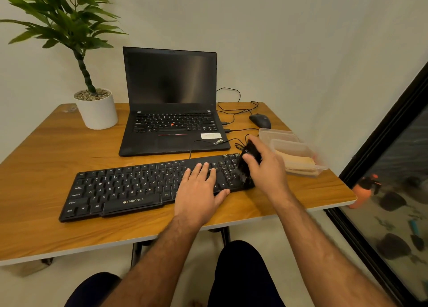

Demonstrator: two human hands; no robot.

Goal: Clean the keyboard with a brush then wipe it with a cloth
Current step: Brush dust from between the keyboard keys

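Observation:
A black wired keyboard (120, 188) lies slanted across the front of the wooden table (46, 149). My left hand (199, 191) rests flat on its right part, fingers spread over the keys, holding nothing. My right hand (266, 165) grips a black brush (246, 163) at the keyboard's right end, with the bristles down on the number pad. A beige cloth (298, 164) lies folded inside a clear plastic box (308, 148) just right of my right hand.
An open black laptop (171, 112) stands behind the keyboard. A white pot with a plant (97, 110) is at the back left. A black mouse (259, 120) and loose cables (234, 107) lie at the back right. A dark-framed glass panel (382, 167) runs along the right.

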